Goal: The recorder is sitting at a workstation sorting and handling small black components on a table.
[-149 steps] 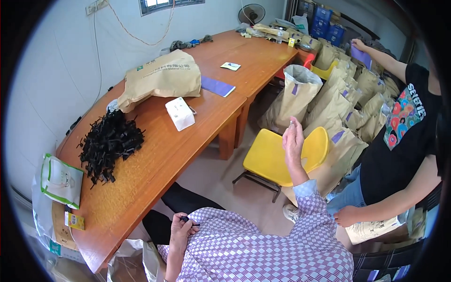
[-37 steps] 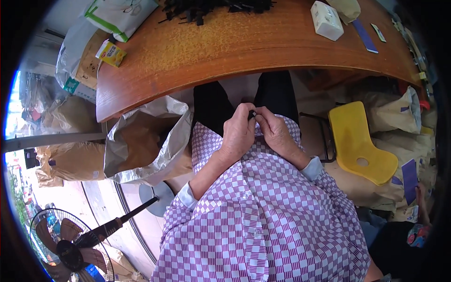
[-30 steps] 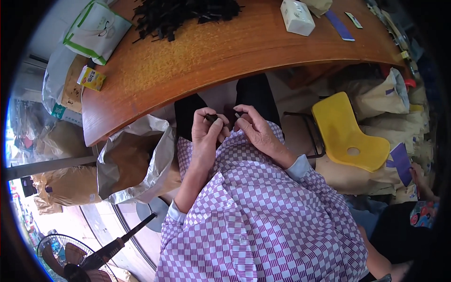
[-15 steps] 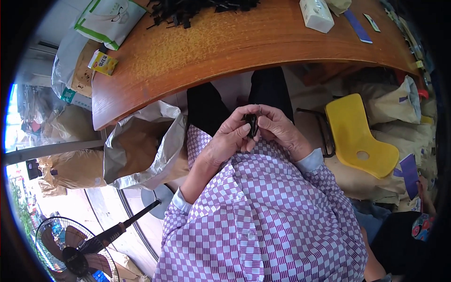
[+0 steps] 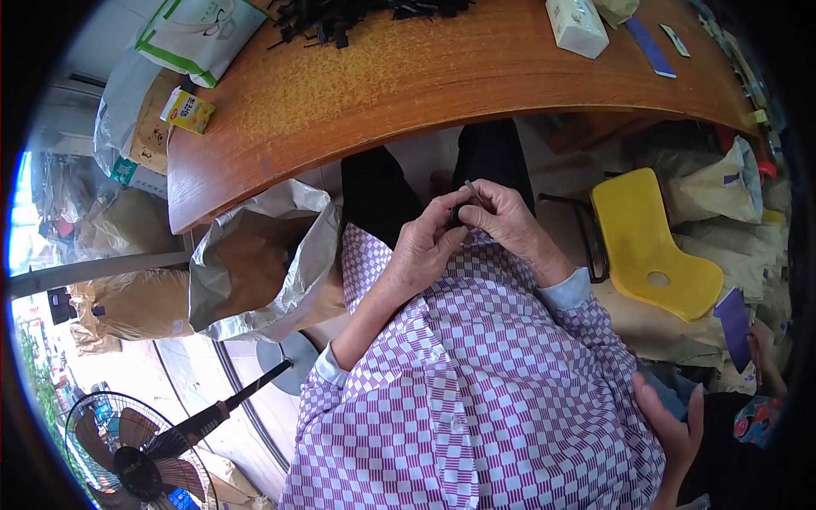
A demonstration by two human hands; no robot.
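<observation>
Above my lap, both hands meet with bent fingers around a small black piece [image 5: 459,213], mostly covered by the fingers, so its kind does not show. My left hand [image 5: 422,240] closes on it from the left, thumb across the near side. My right hand [image 5: 503,219] pinches from the right, thumb pressed toward the black piece. A thin greyish sliver [image 5: 473,190] sticks up between the fingertips; whether it is part of the piece I cannot tell. On the table lies a heap of black pieces [image 5: 340,19].
The wooden table [image 5: 382,89] curves ahead, bearing a tissue pack [image 5: 576,27], purple strip [image 5: 650,48] and yellow box [image 5: 187,111]. An open foil-lined sack [image 5: 212,263] and a fan [image 5: 136,463] stand left. At right are a yellow chair [image 5: 637,238] and another person's hand [image 5: 671,416].
My fingers have shifted and turned around the black piece, which now shows less. The greyish sliver has come into sight. Another person's hand has risen at the lower right.
</observation>
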